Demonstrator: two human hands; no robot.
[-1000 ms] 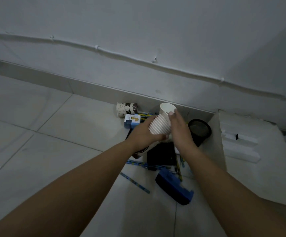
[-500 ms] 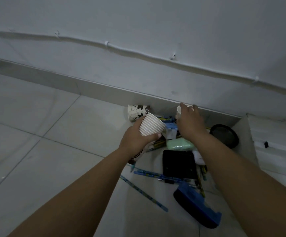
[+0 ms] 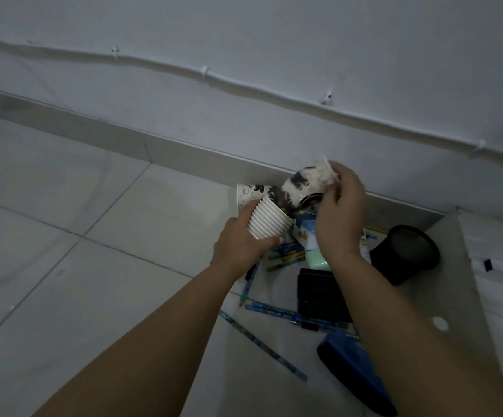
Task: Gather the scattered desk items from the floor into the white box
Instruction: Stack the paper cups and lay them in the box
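Head view: floor items lie against the skirting, beside the white box (image 3: 467,266) at the right edge.
Stack of white cups: the stack of white cups (image 3: 270,221) is held on its side above the floor, open mouths turned up and right.
Left hand: the left hand (image 3: 241,242) is wrapped round the stack's narrow end, fingers curled beneath it, forearm stretched in from the lower left.
Patterned cup: a black-and-white patterned cup (image 3: 307,183) is lifted clear of the floor, blurred, tilted with its dark mouth down.
Right hand: the right hand (image 3: 339,212) is raised above the pile, wrist bent, fingertips pinching that cup's upper end.
Second patterned cup: another patterned cup (image 3: 248,192) is left on its side at the skirting, just behind the stack.
Nearby items: a black mesh pot (image 3: 406,251) is tipped against the box; a black wallet (image 3: 319,293), a green eraser (image 3: 318,257), blue pencils (image 3: 271,310) and a blue stapler (image 3: 352,368) are spread on the floor tiles (image 3: 93,266).
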